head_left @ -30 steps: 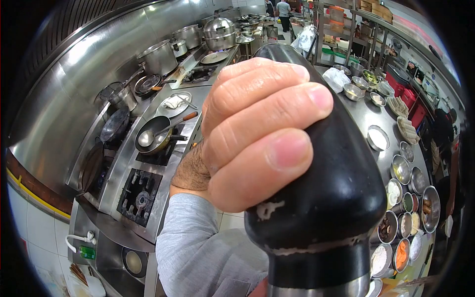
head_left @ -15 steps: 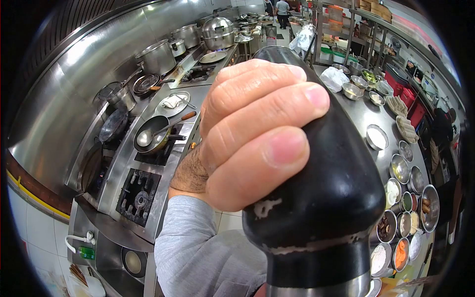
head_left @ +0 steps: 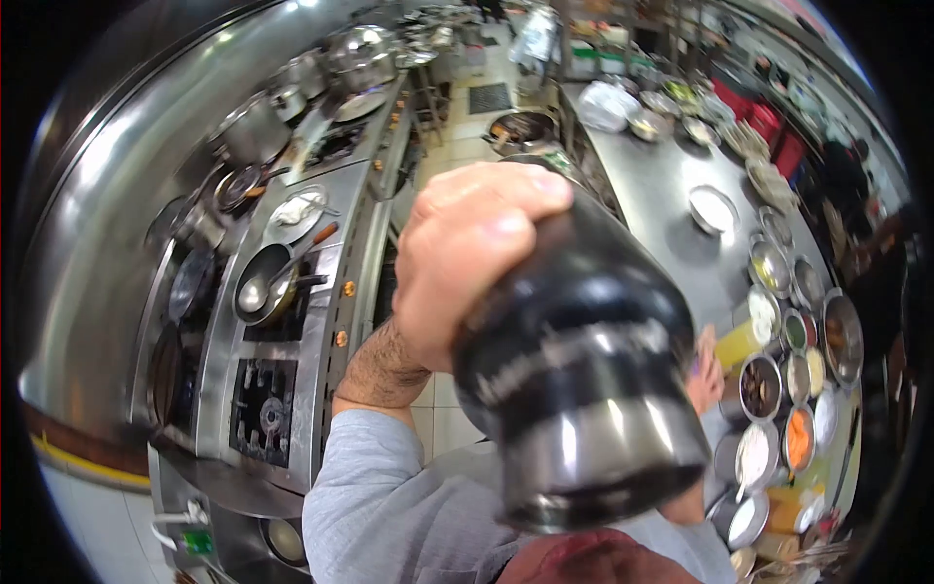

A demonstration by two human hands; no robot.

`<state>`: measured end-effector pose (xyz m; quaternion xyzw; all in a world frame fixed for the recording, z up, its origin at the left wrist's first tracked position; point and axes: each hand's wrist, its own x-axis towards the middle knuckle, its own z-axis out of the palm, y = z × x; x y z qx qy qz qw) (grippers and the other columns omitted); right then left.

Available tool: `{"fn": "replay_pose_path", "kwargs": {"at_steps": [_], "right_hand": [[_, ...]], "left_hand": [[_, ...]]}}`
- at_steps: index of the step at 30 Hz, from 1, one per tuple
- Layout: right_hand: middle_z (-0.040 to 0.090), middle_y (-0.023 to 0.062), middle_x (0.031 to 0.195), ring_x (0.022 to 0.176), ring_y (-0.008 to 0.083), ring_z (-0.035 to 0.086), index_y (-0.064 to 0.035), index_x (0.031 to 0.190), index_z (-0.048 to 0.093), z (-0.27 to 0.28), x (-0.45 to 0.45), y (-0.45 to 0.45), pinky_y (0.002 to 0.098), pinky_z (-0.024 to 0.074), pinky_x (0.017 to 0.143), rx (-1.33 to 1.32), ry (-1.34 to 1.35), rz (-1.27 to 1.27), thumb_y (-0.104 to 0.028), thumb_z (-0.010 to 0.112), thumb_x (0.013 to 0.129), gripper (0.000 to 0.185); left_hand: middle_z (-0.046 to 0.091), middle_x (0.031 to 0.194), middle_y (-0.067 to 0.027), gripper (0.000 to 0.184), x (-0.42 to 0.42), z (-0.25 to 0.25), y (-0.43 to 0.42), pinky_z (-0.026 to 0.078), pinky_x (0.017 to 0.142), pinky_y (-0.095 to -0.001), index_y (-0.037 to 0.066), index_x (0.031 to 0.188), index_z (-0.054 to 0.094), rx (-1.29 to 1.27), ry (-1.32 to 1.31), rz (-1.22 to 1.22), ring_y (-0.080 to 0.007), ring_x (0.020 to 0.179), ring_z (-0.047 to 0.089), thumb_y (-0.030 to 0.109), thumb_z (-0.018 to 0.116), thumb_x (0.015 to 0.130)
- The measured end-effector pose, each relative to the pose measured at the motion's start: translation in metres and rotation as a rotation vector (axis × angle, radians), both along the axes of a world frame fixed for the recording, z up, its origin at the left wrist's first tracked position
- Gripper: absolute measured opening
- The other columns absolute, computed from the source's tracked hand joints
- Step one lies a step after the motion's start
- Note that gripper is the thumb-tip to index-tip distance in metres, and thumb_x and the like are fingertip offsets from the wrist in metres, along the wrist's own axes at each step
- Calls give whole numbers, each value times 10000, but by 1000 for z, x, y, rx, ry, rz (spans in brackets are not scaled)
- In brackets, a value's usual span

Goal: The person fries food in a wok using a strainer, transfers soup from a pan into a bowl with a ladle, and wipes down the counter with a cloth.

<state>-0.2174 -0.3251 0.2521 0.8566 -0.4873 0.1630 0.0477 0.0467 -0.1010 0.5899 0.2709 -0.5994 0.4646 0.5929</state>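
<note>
My left hand [head_left: 462, 263] is closed around the narrow upper part of a large black mill [head_left: 584, 282], held close to the camera. The mill tilts, and its bare metal lower end [head_left: 603, 453] faces down and toward me. To the right, partly behind the mill, my right hand [head_left: 708, 375] shows with its fingers curled together. What it holds cannot be made out. A container of yellow liquid [head_left: 741, 343] stands just beside its fingers.
Stoves on the left carry a wok with a ladle [head_left: 261, 282] and large pots [head_left: 253, 131]. On the right, a steel counter [head_left: 642, 185] holds many bowls, one with orange pieces [head_left: 800, 438]. A dark pan [head_left: 522, 128] stands beyond the mill.
The view has tilted downward. The mill in my left hand has swung so its metal end shows more. My right hand has come into view at the right.
</note>
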Motion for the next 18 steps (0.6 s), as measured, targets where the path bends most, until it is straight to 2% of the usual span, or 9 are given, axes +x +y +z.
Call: {"fn": "replay_pose_path", "kwargs": {"at_steps": [2, 5, 6, 8, 9, 12, 15, 16, 18], "right_hand": [[287, 65, 1388, 1261, 360, 235, -301, 1254, 475, 26, 9, 5, 582, 235, 958, 118, 77, -70, -454, 695, 659, 653], [357, 60, 1337, 1244, 341, 269, -268, 1214, 528, -3, 8, -7, 589, 260, 964, 77, 20, -53, -398, 683, 689, 563], [357, 60, 1337, 1244, 341, 269, -268, 1214, 528, 0, 2, -4, 589, 260, 964, 90, 33, -94, -398, 683, 689, 563], [390, 64, 1308, 1235, 346, 291, -231, 1148, 578, 5, 0, 6, 589, 272, 963, 208, -11, -82, -305, 688, 688, 479], [390, 64, 1308, 1235, 346, 291, -231, 1148, 578, 3, -7, 13, 589, 272, 963, 214, -7, -111, -305, 688, 688, 479], [392, 71, 1301, 1222, 372, 302, -212, 1139, 570, -5, -37, 36, 616, 292, 909, 200, 9, -21, -210, 678, 674, 477], [441, 60, 1237, 1194, 353, 343, -198, 1085, 594, 0, -67, 63, 559, 330, 863, 126, -42, 28, -148, 677, 608, 487], [441, 60, 1237, 1194, 353, 343, -198, 1085, 594, 4, -76, 71, 559, 330, 863, 126, -33, 14, -148, 677, 608, 487], [445, 54, 1235, 1170, 331, 368, -207, 1070, 605, 10, -95, 84, 530, 330, 861, 157, -2, 27, -150, 685, 595, 486]], "left_hand": [[590, 938, -193, 468, 3, -12, 1, 494, 736, -387, -28, 1064, 442, 325, 48, 53, -290, 825, 590, 175, 688, 721], [575, 1027, -180, 644, 4, -46, -22, 447, 831, -372, -35, 1136, 432, 664, 103, 171, -286, 931, 570, 199, 774, 643], [565, 1037, -171, 696, -2, -57, -36, 448, 825, -368, -32, 1143, 428, 666, 67, 161, -279, 941, 561, 202, 801, 603], [543, 1040, -152, 787, -21, -106, -75, 449, 817, -363, -24, 1150, 420, 561, 319, -111, -262, 947, 547, 199, 838, 521], [487, 1083, -128, 907, -21, -126, -87, 444, 853, -319, -26, 1215, 337, 653, 246, -36, -219, 976, 534, 228, 851, 512], [533, 1022, -153, 802, -54, -181, -126, 449, 828, -348, -25, 1151, 411, 838, 527, -302, -252, 944, 551, 212, 845, 519], [522, 1049, -147, 792, -88, -233, -158, 441, 854, -356, -14, 1161, 414, 1057, 622, -380, -270, 985, 540, 242, 833, 539], [550, 1045, -118, 812, -99, -241, -165, 446, 863, -308, -14, 1198, 364, 1104, 564, -377, -185, 972, 557, 201, 831, 569], [548, 1039, -111, 791, -124, -255, -182, 442, 864, -309, -1, 1191, 376, 1184, 592, -431, -185, 975, 550, 202, 825, 572]]}}
